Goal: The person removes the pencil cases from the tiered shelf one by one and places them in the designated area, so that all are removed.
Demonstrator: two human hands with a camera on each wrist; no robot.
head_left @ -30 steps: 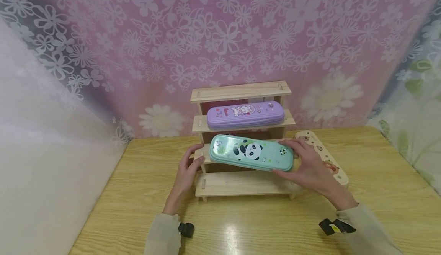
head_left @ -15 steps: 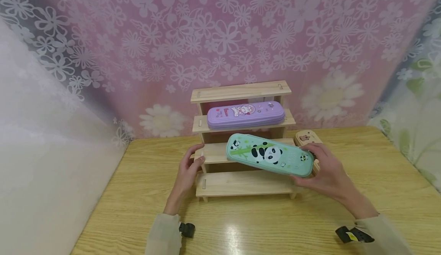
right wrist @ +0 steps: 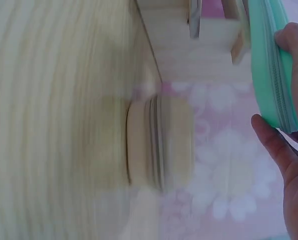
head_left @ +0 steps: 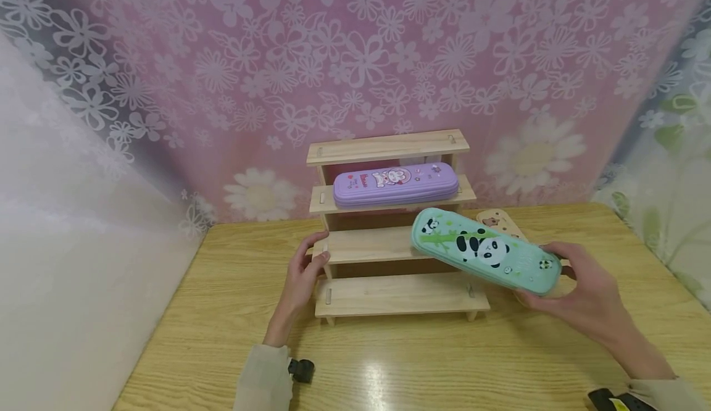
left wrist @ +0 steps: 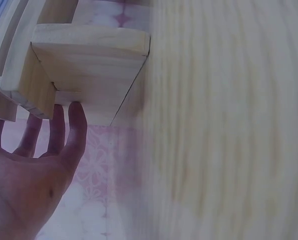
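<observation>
In the head view my right hand [head_left: 591, 300] grips the right end of a mint-green zip pencil case [head_left: 486, 247] printed with pandas. The case is held in the air, tilted, its left end above the right part of a stepped wooden shelf [head_left: 400, 297]. The right wrist view shows thumb and fingers on either side of the zipped case [right wrist: 268, 65]. My left hand [head_left: 300, 275] holds the left end of the second step from the bottom, thumb on top. Its fingers [left wrist: 78, 125] reach along the shelf's side in the left wrist view.
A purple pencil case [head_left: 395, 184] lies on the third step of the shelf. Behind the green case, a cream pencil case [head_left: 497, 220] lies on the wooden table [head_left: 222, 337] to the right, mostly hidden. A pink floral curtain [head_left: 361, 59] hangs close behind.
My right hand has carried the green pencil case to the right, off the second step's middle, and its tilt has grown. My left hand stays on the shelf's left end.
</observation>
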